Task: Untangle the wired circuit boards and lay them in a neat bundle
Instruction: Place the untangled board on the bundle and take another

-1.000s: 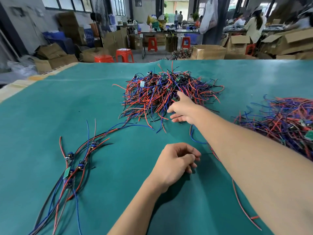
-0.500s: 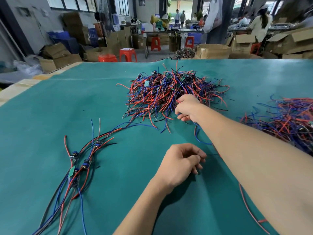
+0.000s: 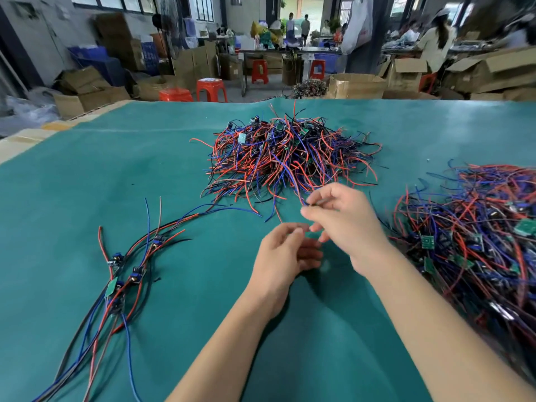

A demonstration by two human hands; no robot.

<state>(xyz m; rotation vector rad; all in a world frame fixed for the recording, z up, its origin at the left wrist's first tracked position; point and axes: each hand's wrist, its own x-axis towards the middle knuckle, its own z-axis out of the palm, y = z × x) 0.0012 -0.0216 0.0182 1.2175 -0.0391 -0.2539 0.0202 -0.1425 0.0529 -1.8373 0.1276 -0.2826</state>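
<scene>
Right hand (image 3: pixel 342 224) is pinching a wire from the tangled red-blue wire heap (image 3: pixel 290 158) w/ small boards; left hand (image 3: pixel 285 250) is hovering half-curled, holding nothing. Open brown cardboard boxes (image 3: pixel 358 85) are sitting beyond the green-covered table (image 3: pixel 116 169); contents unclear.

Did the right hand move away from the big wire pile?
Yes. The right hand pulled back from the middle wire pile toward the left hand, pinching a wire.
</scene>
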